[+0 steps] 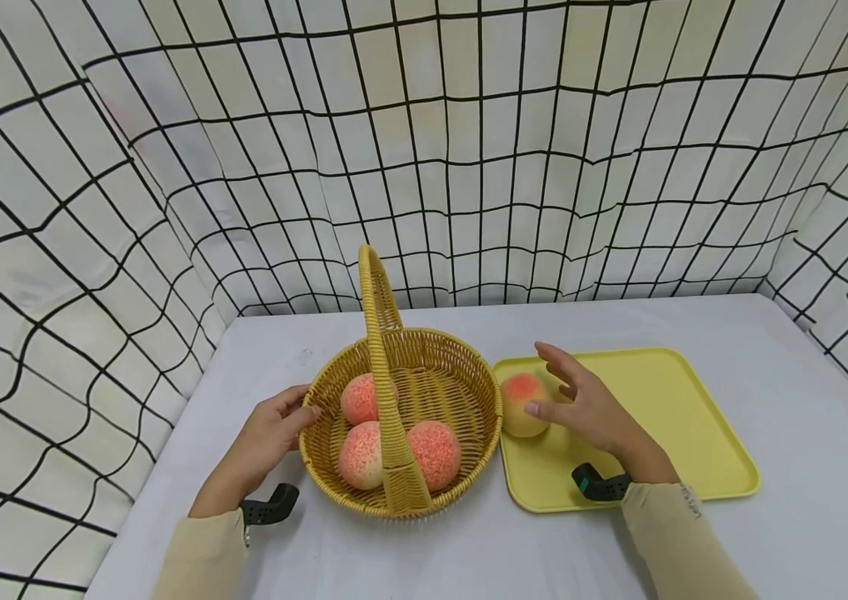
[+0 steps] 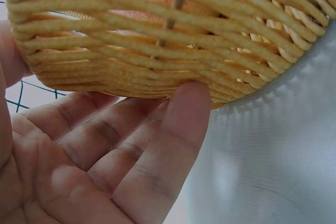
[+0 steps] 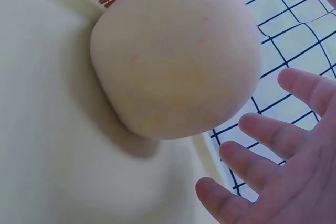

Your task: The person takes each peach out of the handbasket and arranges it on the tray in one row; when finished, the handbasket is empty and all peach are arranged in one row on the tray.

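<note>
My left hand [image 1: 266,442] grips the left side of a woven basket [image 1: 480,375], with the thumb at its rim and the fingers against the wall's outside and underneath. Inside lie three speckled pink-red peaches; one peach [image 1: 434,455] is right of the upright handle [image 1: 386,400], the others left of it. A yellow peach [image 1: 520,417] with a red top rests on the left end of a yellow tray [image 1: 656,417], beside the basket. Around it, my right hand [image 1: 589,412] is spread. The right wrist view shows a gap between the fingers [image 3: 252,166] and the yellow peach [image 3: 178,61].
A white cloth covers the table [image 1: 514,558]. Black netting [image 1: 461,183] over white sheets encloses the back and both sides. The basket's tall arched handle rises well above its rim. The tray has a low raised edge.
</note>
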Demonstrator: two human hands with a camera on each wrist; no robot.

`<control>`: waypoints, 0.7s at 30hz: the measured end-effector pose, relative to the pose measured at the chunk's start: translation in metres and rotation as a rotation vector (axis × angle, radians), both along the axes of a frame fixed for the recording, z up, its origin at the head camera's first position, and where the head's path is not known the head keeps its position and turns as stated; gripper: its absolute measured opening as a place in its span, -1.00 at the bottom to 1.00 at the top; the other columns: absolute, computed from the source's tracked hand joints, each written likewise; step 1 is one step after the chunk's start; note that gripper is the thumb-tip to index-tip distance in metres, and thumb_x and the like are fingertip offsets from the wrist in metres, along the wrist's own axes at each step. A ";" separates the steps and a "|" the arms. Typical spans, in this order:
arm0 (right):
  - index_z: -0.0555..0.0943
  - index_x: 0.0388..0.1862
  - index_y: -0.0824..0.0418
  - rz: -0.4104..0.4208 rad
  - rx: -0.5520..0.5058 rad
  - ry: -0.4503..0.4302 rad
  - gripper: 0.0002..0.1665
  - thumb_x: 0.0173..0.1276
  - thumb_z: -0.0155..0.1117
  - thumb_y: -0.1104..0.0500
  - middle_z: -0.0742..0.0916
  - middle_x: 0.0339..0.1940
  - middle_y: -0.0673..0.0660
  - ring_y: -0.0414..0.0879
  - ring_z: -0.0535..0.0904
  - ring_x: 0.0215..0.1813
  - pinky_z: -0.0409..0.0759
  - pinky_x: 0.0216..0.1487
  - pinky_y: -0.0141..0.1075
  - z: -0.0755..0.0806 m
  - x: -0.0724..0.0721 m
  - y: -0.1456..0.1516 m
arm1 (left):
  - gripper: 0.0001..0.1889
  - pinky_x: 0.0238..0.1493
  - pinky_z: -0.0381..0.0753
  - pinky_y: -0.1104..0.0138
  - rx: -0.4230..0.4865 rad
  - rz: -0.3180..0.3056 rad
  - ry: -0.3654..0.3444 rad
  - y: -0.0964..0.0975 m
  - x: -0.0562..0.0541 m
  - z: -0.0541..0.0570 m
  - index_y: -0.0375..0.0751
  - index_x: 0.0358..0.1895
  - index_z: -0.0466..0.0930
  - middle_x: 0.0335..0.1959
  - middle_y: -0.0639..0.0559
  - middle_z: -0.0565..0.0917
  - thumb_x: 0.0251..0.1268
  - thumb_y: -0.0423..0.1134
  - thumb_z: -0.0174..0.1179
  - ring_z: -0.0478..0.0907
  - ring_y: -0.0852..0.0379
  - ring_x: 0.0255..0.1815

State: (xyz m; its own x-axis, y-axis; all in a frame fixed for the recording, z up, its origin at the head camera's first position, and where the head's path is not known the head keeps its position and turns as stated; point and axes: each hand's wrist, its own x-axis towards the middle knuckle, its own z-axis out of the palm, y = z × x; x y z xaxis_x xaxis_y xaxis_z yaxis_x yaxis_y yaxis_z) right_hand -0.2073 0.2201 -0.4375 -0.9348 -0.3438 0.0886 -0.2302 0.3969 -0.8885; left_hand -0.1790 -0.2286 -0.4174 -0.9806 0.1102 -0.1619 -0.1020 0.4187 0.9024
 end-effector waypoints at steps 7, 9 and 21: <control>0.14 0.71 -0.02 -0.011 -0.006 0.027 0.05 0.37 0.47 -0.05 0.27 0.68 0.16 0.26 0.14 0.66 0.15 0.56 0.28 0.015 0.002 -0.006 | -0.47 -0.06 0.74 0.30 0.001 -0.004 0.006 0.000 0.001 0.001 -0.39 0.52 0.30 0.35 -0.35 0.54 0.64 -0.21 0.02 0.67 -0.05 0.12; 0.16 0.71 -0.03 -0.010 -0.012 0.049 0.05 0.36 0.48 -0.05 0.29 0.68 0.12 0.23 0.16 0.65 0.16 0.57 0.26 0.021 0.003 -0.010 | -0.47 -0.05 0.75 0.30 -0.001 -0.005 0.006 0.001 0.001 0.001 -0.39 0.52 0.30 0.35 -0.35 0.54 0.64 -0.21 0.02 0.67 -0.05 0.13; 0.26 0.66 -0.09 0.126 -0.099 0.065 0.05 0.27 0.59 0.05 0.39 0.62 0.04 0.12 0.31 0.60 0.31 0.53 0.17 0.056 0.007 -0.050 | -0.47 -0.06 0.74 0.32 0.001 0.009 -0.005 0.001 0.001 0.001 -0.38 0.52 0.31 0.35 -0.35 0.55 0.64 -0.20 0.03 0.67 -0.04 0.12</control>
